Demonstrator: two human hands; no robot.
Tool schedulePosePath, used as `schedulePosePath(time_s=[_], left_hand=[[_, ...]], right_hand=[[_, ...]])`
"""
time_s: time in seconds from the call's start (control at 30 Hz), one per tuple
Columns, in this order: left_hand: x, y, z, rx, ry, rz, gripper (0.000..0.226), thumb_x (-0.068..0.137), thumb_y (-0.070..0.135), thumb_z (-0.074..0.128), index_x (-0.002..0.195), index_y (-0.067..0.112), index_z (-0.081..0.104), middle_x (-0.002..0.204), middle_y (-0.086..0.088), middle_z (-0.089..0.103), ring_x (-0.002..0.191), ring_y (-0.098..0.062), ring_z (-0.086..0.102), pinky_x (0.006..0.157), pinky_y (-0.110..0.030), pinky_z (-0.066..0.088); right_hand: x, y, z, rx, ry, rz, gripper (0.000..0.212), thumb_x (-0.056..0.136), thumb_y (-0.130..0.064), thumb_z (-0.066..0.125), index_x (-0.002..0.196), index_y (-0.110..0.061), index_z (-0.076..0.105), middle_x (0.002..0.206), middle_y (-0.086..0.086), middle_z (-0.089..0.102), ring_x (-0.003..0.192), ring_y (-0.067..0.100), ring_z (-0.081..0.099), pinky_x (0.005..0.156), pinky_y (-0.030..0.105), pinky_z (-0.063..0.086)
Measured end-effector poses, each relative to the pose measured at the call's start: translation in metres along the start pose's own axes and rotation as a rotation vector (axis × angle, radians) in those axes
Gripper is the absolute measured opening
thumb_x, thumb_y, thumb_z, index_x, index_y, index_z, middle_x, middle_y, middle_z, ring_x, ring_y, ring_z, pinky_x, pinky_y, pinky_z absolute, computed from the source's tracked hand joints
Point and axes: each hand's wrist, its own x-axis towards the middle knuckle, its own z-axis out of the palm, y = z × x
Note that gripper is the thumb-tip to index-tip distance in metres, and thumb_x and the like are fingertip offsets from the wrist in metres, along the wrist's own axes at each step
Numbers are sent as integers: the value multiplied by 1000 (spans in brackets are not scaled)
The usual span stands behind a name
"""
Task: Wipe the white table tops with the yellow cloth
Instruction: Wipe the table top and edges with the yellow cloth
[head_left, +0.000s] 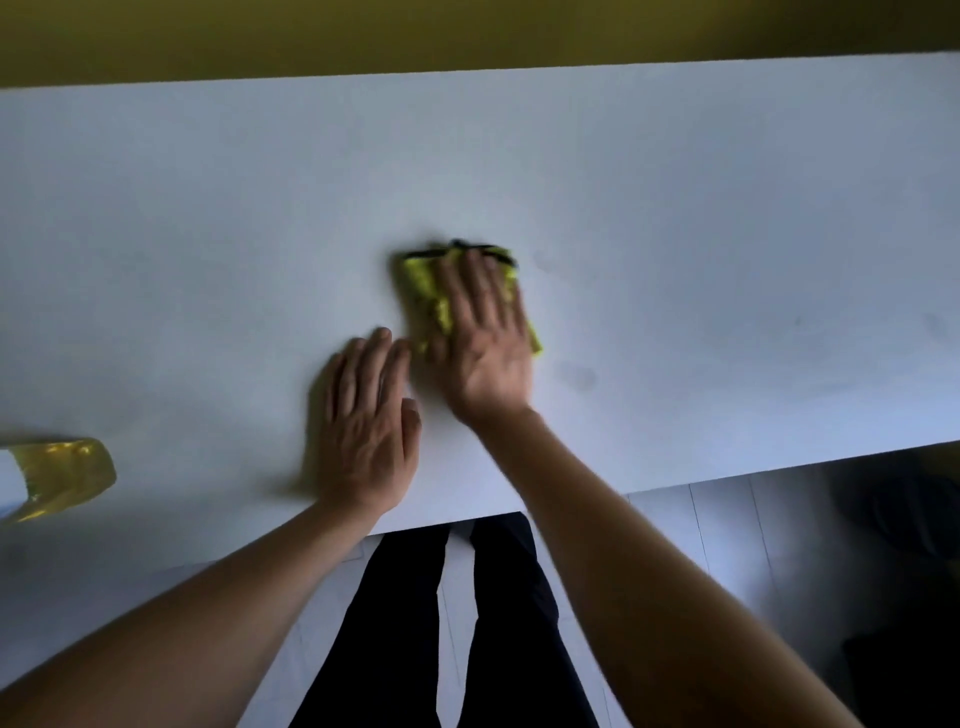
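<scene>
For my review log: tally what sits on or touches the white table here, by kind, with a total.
Cloths: 1, the yellow cloth, under the flat right hand
Hands: 2, the right one and the left hand, flat on the table
Bottles: 1, a yellowish bottle cut off at the left edge
Total: 4

- white table top (675, 208): bare surface runs wide to the far edge and out to both sides of the hands.
- yellow cloth (423, 291): folded, lying mid-table under the flat right hand (485, 348); the only item in the central lane.
- left hand (366, 423): flat on the surface just beside the cloth, blocking passage on that side.
- yellow bottle (67, 480): at the left edge of view near the front, well apart from both hands.
</scene>
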Motion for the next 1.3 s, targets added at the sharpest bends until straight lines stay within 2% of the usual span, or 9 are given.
schedulePosePath(time_s=[0.17,0.4,0.57,0.7,0.8,0.93,1.0,1.17,1.3], left_hand=[[25,10,-4,-73,1,-72,51,99,28,41,146,9,51,158,-16,44,139,-42,46,115,-53,34],[113,25,15,16,54,12,59,101,27,39,158,11,43,167,-18,35,154,-38,33,128,-53,21],[143,27,25,24,116,-42,60,103,25,34,161,11,35,170,-12,30,157,-33,28,130,-47,17],[143,27,27,42,149,-94,59,105,24,36,162,7,33,171,-13,29,159,-32,25,130,-47,16],[142,23,27,45,155,-75,60,103,23,36,159,3,37,169,-15,33,157,-33,29,129,-49,19],[144,23,27,62,149,-73,59,102,23,36,156,0,40,167,-16,35,156,-33,31,129,-49,21],[145,24,25,72,125,-91,61,102,24,35,160,5,36,169,-13,31,158,-31,28,130,-47,18],[146,26,26,75,88,-110,62,103,25,31,163,7,30,172,-11,26,159,-29,23,131,-46,14],[147,27,27,78,94,-118,62,103,25,32,163,7,30,172,-12,26,159,-30,23,131,-47,14]], right_hand=[[11,38,-6,18,-4,-238,59,102,-43,49,152,-14,41,160,12,35,151,29,27,121,49,23],[38,207,-62,-96,156,338,61,101,-42,35,156,-16,33,164,8,28,151,29,23,124,45,15],[50,201,-62,-119,241,592,64,100,-45,26,158,-17,28,165,7,22,154,25,16,125,45,10],[54,136,-34,-58,140,214,66,96,-41,38,154,-9,35,162,14,29,151,35,22,124,50,13],[65,65,-8,36,58,-80,62,96,-42,48,151,-14,43,160,13,35,150,29,27,123,49,19],[78,70,-4,71,49,-285,56,100,-41,53,149,-15,47,157,13,39,148,28,33,121,48,25],[86,105,-12,32,69,-212,59,100,-42,50,151,-14,44,158,13,38,149,30,32,122,48,24],[111,223,-60,-92,161,283,61,98,-41,36,155,-19,35,163,5,29,151,28,23,124,44,15],[124,229,-65,-116,224,580,62,101,-44,30,158,-20,29,166,6,22,154,24,16,124,44,11]])
